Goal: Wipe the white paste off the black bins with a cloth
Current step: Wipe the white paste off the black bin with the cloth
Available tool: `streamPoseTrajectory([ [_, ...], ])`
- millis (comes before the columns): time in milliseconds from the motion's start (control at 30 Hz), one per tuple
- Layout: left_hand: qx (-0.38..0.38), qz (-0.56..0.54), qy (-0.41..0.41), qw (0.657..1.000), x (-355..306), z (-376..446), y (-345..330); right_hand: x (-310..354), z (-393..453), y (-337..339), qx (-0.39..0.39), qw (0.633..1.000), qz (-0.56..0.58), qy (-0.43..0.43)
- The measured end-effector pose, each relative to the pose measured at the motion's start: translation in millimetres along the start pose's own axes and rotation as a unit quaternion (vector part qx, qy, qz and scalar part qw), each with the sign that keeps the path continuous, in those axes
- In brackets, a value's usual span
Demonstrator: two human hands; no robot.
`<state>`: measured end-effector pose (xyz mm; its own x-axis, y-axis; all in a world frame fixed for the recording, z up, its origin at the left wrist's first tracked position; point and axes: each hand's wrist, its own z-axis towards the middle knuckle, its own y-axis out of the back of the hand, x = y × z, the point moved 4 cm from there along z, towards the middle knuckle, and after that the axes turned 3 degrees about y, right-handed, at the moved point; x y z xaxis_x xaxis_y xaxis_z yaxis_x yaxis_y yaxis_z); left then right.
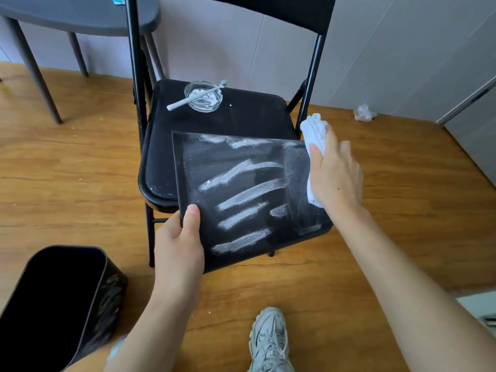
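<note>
Black bin: lying on its side on the seat of a black folding chair, one broad face turned up, its near end overhanging the seat's front edge. That face carries white paste in several slanted streaks across its middle and lower part, with a further smear along the far edge. The strip nearest the right edge shows only a thin grey haze.

Left hand: grips the bin's near-left edge, thumb lying on the upper face, fingers curled under and out of sight.

Right hand: holds a bunched white cloth at the bin's right edge. The cloth protrudes beyond the fingertips and shows again below the palm. The fingers lie over the cloth; whether they clamp it or merely press it flat cannot be told.

Chair seat, far part: a glass dish holding white residue, with a white toothbrush laid across its rim, bristle end pointing away to the right.

Floor: wood-pattern boards. A second black bin stands at lower left, mouth open upward, faint smears on its right wall. A grey sneaker shows at the bottom edge. A crumpled white scrap lies by the wall to the right, well apart from the chair.

Upper left: a dark counter on slanted legs.
</note>
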<state>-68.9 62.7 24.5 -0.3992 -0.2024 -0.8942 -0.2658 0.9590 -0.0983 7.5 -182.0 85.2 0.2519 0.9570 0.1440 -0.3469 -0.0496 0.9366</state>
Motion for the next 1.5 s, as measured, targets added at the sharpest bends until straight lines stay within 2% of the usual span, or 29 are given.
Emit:
streamPoseTrajectory([
  [167, -0.002, 0.014, -0.007, 1.000, -2, -2, 2, 8, -60, 3, 0.023, 0.999, -0.024, 0.021],
  [333, 0.022, 0.043, -0.015, 0.999, -5, -4, 6, 66, -122, -1, 0.049, 0.995, 0.050, 0.073],
  [400, 0.030, 0.038, -0.012, 0.999, -4, -6, 8, 87, -131, 0, 0.050, 0.992, 0.042, 0.110],
  [500, 0.030, 0.041, -0.022, 0.998, -2, -7, 8, 96, -125, 2, 0.023, 0.987, 0.032, 0.157],
  [600, 0.032, 0.022, -0.017, 0.999, 2, -10, 4, 83, -111, 2, 0.006, 0.986, 0.029, 0.167],
  [833, 0.046, 0.013, -0.012, 0.999, 0, -6, 3, 30, -24, 3, -0.029, 0.997, -0.025, 0.062],
  [967, 0.053, -0.007, 0.002, 0.999, 0, -4, -1, 30, 5, 3, -0.061, 0.994, -0.056, 0.077],
  [1167, 0.044, -0.018, -0.016, 0.999, -2, -7, -3, 27, 5, 12, -0.027, 0.997, -0.048, 0.062],
  [1267, 0.032, -0.021, -0.017, 0.999, -2, -6, -3, 32, -1, 21, -0.050, 0.993, -0.043, 0.096],
  [1400, 0.030, -0.021, -0.017, 0.999, -2, -6, -2, 53, -28, 24, -0.067, 0.976, 0.012, 0.209],
  [1500, 0.027, -0.009, -0.025, 0.999, -3, -7, -2, 63, -38, 28, -0.053, 0.973, -0.008, 0.224],
])
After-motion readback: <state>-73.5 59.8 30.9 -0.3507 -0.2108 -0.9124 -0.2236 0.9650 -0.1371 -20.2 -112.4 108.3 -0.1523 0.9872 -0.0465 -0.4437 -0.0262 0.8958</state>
